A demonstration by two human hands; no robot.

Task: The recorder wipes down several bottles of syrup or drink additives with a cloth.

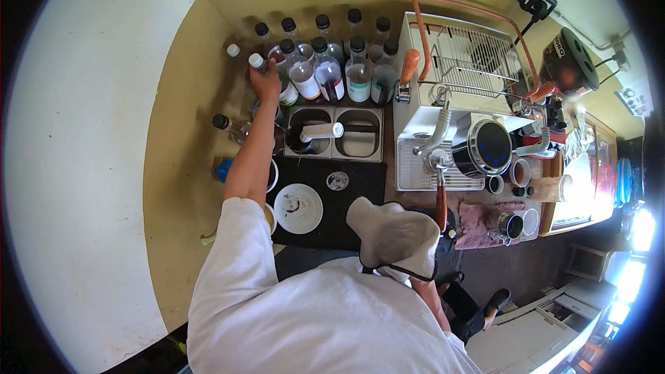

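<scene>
My left hand (pixel 266 82) is wrapped around a white-capped bottle (pixel 256 60) at the left end of the bottle rows. Another bottle with a white cap (pixel 233 51) stands just left of it. Clear bottles with black caps (pixel 357 75) fill two rows to the right, several with labels and some dark liquid. My right forearm (pixel 430 298) reaches up beneath a pale cloth with dark edging (pixel 395 234). That cloth covers my right hand, so its grip is hidden.
Two steel wells (pixel 358 151) hold a white-handled tool (pixel 322 131). A stained white bowl (pixel 298 209) lies on a black mat (pixel 345 223). Rightward stand an espresso machine (pixel 410 124), a coffee grinder (pixel 569 62) and a metal pitcher (pixel 506 224). A person's foot (pixel 496 304) is at lower right.
</scene>
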